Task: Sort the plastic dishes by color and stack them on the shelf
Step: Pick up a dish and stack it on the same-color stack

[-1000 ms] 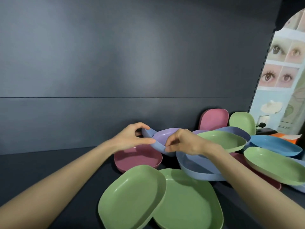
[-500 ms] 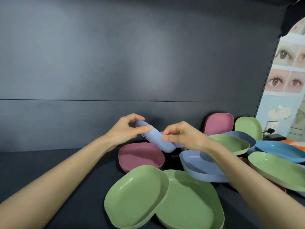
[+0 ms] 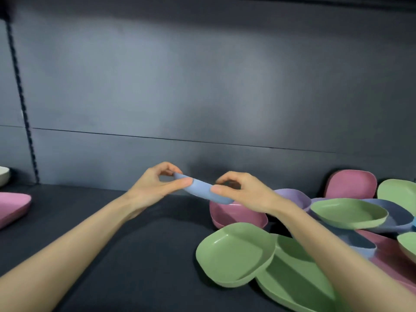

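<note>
A small blue dish point(image 3: 202, 189) hangs edge-on above the dark shelf point(image 3: 139, 248). My left hand point(image 3: 155, 185) pinches its left end and my right hand point(image 3: 243, 192) pinches its right end. Just below and to the right lies a pink dish point(image 3: 236, 213). Two green dishes point(image 3: 234, 253) overlap near the front, partly under my right forearm. Further right is a jumbled pile: a purple dish point(image 3: 295, 194), a green dish point(image 3: 349, 212), a blue-grey dish point(image 3: 396, 215) and an upright pink dish point(image 3: 351, 183).
At the far left edge a pink dish point(image 3: 13, 208) sits on the shelf, with a white dish point(image 3: 4, 179) behind it. A dark back panel point(image 3: 202, 86) closes the shelf. Bare shelf surface lies between the left pink dish and the pile.
Both hands lifted the blue dish away from the pile and carried it leftward; the purple dish stayed behind. My view swung left, revealing the pink and white dishes at the left edge.
</note>
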